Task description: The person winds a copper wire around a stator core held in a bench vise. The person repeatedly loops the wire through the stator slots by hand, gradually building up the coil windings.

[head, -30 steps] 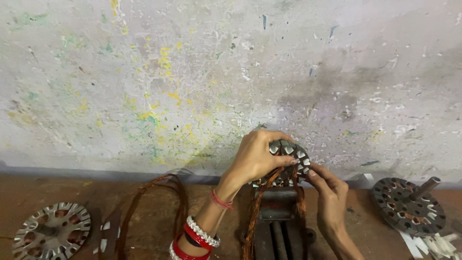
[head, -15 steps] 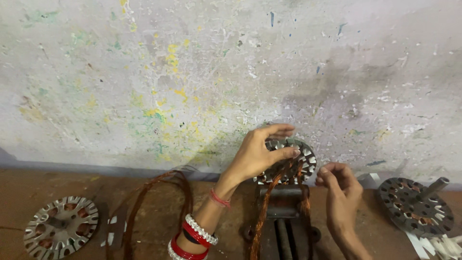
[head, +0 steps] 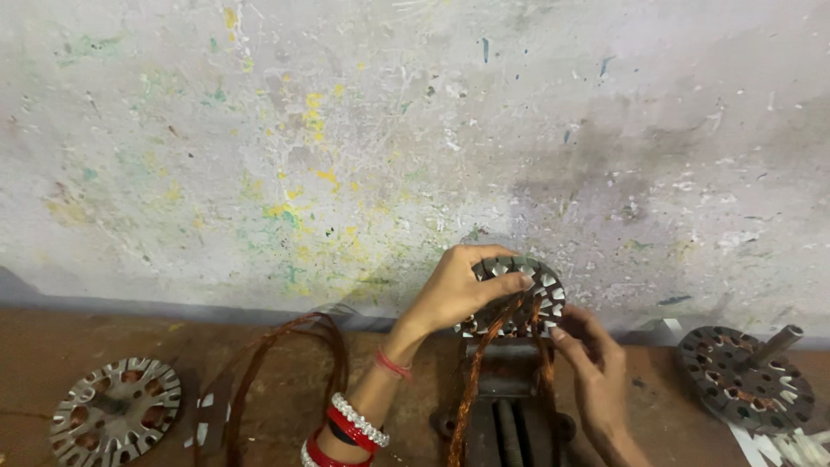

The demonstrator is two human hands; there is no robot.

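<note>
Stator core (head: pixel 517 298), a round slotted metal disc, stands upright in the jaws of a dark bench vise (head: pixel 503 406) near the wall (head: pixel 415 130). It sits between the two hands: the left hand (head: pixel 458 290) covers its upper left part from above, and the right hand (head: pixel 588 359) is at its lower right edge. Strands of copper wire (head: pixel 471 389) run from the slots down over the vise on both sides.

Compared with half a second ago, the left hand lies in almost the same place on the core, with the fingers a little more bent over the top rim. The right hand is now closer to the core and touches its lower right edge; before, it was a bit more apart from it.

The left hand is half closed, its fingers curled over the rim and the thumb pressing on the face of the core, so it grips the core. The right hand is nearly closed, its fingertips pinched together at the wire near the core edge; whether it really holds the strand I cannot tell surely.

On the table (head: pixel 52 346) a second slotted disc (head: pixel 115 412) lies flat at the far left, loops of copper wire (head: pixel 285 363) lie beside the left forearm, and a rotor with a shaft (head: pixel 743 380) lies at the right.
</note>
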